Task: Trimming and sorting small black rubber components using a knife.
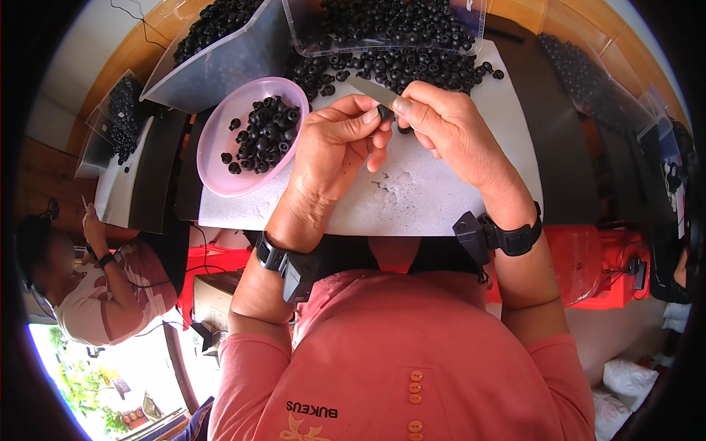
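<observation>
My left hand (329, 147) pinches a small black rubber-like part (384, 113) between thumb and fingers, above the white work board (456, 209). In my right hand (457, 132) is a small knife (371, 90), its blade pointing up and to the left, close beside that part. Part of another black piece shows just under my right fingers. Left of my left hand stands a pink oval bowl (214, 140) with a heap of similar black parts (266, 132) in it. Dark crumbs (393, 187) lie scattered on the board below my hands.
A loose pile of black parts (412, 67) spreads along the board's far side, before a clear plastic bin (316, 50) full of them. Another bin (198, 73) stands at the far left. At left, a co-worker (121, 294) sits by another board. Clear containers (588, 81) stand at right.
</observation>
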`<control>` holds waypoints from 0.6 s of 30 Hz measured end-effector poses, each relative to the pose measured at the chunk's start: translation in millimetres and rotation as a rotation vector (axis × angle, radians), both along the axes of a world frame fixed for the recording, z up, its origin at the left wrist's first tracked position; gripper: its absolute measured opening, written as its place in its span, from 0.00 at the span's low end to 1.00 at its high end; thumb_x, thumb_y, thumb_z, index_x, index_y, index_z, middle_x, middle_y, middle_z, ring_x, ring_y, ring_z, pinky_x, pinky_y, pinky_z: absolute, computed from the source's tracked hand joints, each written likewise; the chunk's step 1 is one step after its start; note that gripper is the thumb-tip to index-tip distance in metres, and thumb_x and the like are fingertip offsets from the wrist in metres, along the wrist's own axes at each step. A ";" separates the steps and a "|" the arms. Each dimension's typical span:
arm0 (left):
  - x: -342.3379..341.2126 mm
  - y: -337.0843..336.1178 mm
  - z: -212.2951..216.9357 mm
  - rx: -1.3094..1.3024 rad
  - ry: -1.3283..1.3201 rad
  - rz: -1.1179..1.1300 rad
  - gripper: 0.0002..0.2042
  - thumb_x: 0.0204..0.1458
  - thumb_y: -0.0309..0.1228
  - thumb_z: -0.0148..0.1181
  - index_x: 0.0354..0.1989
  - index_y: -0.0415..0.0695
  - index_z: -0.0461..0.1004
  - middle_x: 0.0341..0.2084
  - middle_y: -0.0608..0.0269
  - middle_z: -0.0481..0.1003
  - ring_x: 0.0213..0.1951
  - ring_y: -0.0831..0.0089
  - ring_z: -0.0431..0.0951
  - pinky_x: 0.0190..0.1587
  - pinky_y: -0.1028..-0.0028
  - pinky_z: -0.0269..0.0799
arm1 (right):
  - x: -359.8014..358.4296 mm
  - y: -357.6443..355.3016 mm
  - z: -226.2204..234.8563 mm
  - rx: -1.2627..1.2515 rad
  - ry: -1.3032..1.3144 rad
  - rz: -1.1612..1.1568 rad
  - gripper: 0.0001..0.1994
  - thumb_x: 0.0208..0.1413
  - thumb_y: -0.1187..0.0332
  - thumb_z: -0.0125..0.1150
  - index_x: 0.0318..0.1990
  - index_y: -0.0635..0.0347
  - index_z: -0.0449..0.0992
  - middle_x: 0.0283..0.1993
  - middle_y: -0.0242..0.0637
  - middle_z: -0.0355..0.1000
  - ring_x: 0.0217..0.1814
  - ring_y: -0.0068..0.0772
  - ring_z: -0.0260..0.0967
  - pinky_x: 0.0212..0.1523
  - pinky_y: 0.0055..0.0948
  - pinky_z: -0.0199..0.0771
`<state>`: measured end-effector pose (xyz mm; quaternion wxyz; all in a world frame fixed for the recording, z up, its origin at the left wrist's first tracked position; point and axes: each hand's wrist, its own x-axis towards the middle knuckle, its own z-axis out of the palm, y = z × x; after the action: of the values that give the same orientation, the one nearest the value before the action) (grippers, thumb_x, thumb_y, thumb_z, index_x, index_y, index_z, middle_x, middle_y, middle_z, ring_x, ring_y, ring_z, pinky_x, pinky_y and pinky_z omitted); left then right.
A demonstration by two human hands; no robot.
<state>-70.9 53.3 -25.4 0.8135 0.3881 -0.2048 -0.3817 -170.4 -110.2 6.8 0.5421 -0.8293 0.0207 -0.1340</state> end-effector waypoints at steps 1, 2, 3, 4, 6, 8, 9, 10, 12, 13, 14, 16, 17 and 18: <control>0.9 0.4 -1.1 -0.001 0.008 -0.003 0.07 0.61 0.23 0.54 0.42 0.31 0.72 0.31 0.52 0.76 0.27 0.70 0.75 0.22 0.73 0.69 | -0.2 0.4 1.2 -0.010 0.017 -0.006 0.16 0.65 0.59 0.54 0.33 0.64 0.75 0.21 0.36 0.71 0.23 0.24 0.63 0.27 0.29 0.64; 2.1 0.9 -2.5 -0.002 0.017 -0.007 0.06 0.61 0.23 0.54 0.42 0.31 0.72 0.31 0.52 0.76 0.27 0.69 0.75 0.22 0.73 0.69 | 0.5 0.6 0.1 -0.020 0.010 -0.003 0.15 0.65 0.59 0.54 0.33 0.64 0.75 0.22 0.37 0.71 0.23 0.24 0.63 0.27 0.29 0.64; 3.0 1.0 -3.6 -0.004 0.026 -0.011 0.06 0.61 0.23 0.54 0.42 0.31 0.72 0.31 0.52 0.76 0.27 0.69 0.75 0.21 0.73 0.69 | 1.0 0.6 -1.4 -0.030 0.004 -0.002 0.15 0.65 0.59 0.54 0.33 0.64 0.75 0.22 0.37 0.71 0.23 0.25 0.64 0.27 0.29 0.64; 3.6 1.1 -4.3 -0.010 0.032 -0.021 0.06 0.61 0.22 0.54 0.42 0.31 0.72 0.30 0.51 0.76 0.26 0.69 0.75 0.21 0.73 0.69 | 1.4 0.8 -2.3 -0.041 -0.002 0.000 0.15 0.65 0.59 0.54 0.34 0.64 0.75 0.22 0.37 0.72 0.22 0.25 0.64 0.27 0.29 0.64; 5.2 1.6 -5.6 -0.022 0.046 -0.038 0.07 0.61 0.22 0.54 0.43 0.31 0.73 0.30 0.51 0.76 0.26 0.69 0.75 0.21 0.73 0.69 | 0.9 2.3 -0.6 -0.033 0.002 0.003 0.14 0.65 0.60 0.54 0.34 0.63 0.75 0.22 0.38 0.72 0.22 0.26 0.64 0.27 0.29 0.64; 10.3 4.4 -9.9 -0.048 0.039 -0.076 0.08 0.61 0.22 0.53 0.44 0.30 0.73 0.29 0.51 0.76 0.25 0.70 0.75 0.21 0.74 0.69 | 0.0 7.2 -0.8 -0.069 -0.008 0.041 0.14 0.64 0.60 0.54 0.34 0.63 0.75 0.22 0.37 0.72 0.22 0.26 0.64 0.27 0.29 0.64; 12.4 4.7 -11.0 -0.061 0.034 -0.095 0.09 0.61 0.22 0.53 0.45 0.30 0.73 0.29 0.52 0.76 0.25 0.70 0.75 0.21 0.74 0.69 | -1.1 11.6 -1.9 -0.108 -0.022 0.078 0.14 0.65 0.60 0.54 0.34 0.63 0.75 0.21 0.35 0.71 0.22 0.25 0.64 0.26 0.29 0.64; 14.1 3.8 -11.1 -0.077 0.038 -0.095 0.09 0.61 0.23 0.53 0.46 0.30 0.73 0.29 0.52 0.76 0.26 0.70 0.75 0.21 0.74 0.69 | -1.5 14.0 -3.1 -0.146 -0.035 0.114 0.14 0.65 0.60 0.54 0.34 0.62 0.75 0.21 0.34 0.71 0.22 0.24 0.63 0.26 0.29 0.63; 16.9 1.8 -9.6 -0.109 0.045 -0.096 0.10 0.61 0.23 0.54 0.47 0.29 0.74 0.30 0.53 0.76 0.26 0.71 0.75 0.21 0.74 0.69 | -0.5 9.5 -5.3 0.026 -0.101 0.101 0.14 0.65 0.59 0.54 0.33 0.61 0.75 0.19 0.30 0.68 0.20 0.20 0.61 0.24 0.26 0.61; 14.4 0.8 -8.1 -0.095 0.054 -0.076 0.11 0.61 0.24 0.54 0.47 0.29 0.74 0.30 0.54 0.76 0.27 0.71 0.75 0.22 0.74 0.69 | 0.5 5.3 -6.5 0.111 -0.134 0.094 0.15 0.65 0.59 0.54 0.33 0.61 0.75 0.18 0.28 0.67 0.20 0.18 0.60 0.23 0.25 0.60; 9.3 -0.7 -5.8 -0.080 0.063 -0.057 0.11 0.61 0.24 0.54 0.47 0.29 0.74 0.31 0.55 0.76 0.28 0.71 0.75 0.22 0.74 0.69 | 2.5 -0.8 -7.6 0.212 -0.090 0.010 0.16 0.66 0.57 0.54 0.31 0.59 0.75 0.17 0.23 0.61 0.19 0.13 0.57 0.20 0.20 0.56; 5.7 -1.8 -4.1 -0.071 0.054 -0.050 0.11 0.62 0.25 0.54 0.47 0.29 0.75 0.32 0.57 0.76 0.29 0.71 0.75 0.23 0.75 0.69 | 3.3 -2.3 -5.1 0.301 -0.109 -0.057 0.17 0.65 0.56 0.55 0.30 0.59 0.74 0.16 0.22 0.58 0.18 0.12 0.55 0.19 0.18 0.54; 5.1 -2.0 -3.9 -0.059 0.043 -0.043 0.11 0.62 0.25 0.54 0.47 0.29 0.75 0.31 0.57 0.76 0.29 0.71 0.75 0.23 0.75 0.69 | 3.7 -2.5 -5.8 0.292 -0.113 -0.074 0.17 0.65 0.56 0.56 0.29 0.59 0.74 0.16 0.23 0.59 0.18 0.12 0.55 0.19 0.18 0.53; 4.7 -1.8 -3.3 -0.047 0.032 -0.035 0.11 0.62 0.25 0.55 0.47 0.29 0.75 0.31 0.57 0.76 0.29 0.71 0.75 0.23 0.75 0.69 | 3.9 -0.9 -5.7 0.260 -0.116 -0.073 0.16 0.64 0.57 0.58 0.29 0.59 0.73 0.16 0.22 0.59 0.18 0.12 0.54 0.19 0.18 0.53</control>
<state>-66.2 51.6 -28.8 0.8187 0.3591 -0.2073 -0.3972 -166.4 -111.1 1.1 0.6400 -0.7416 0.0364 -0.1975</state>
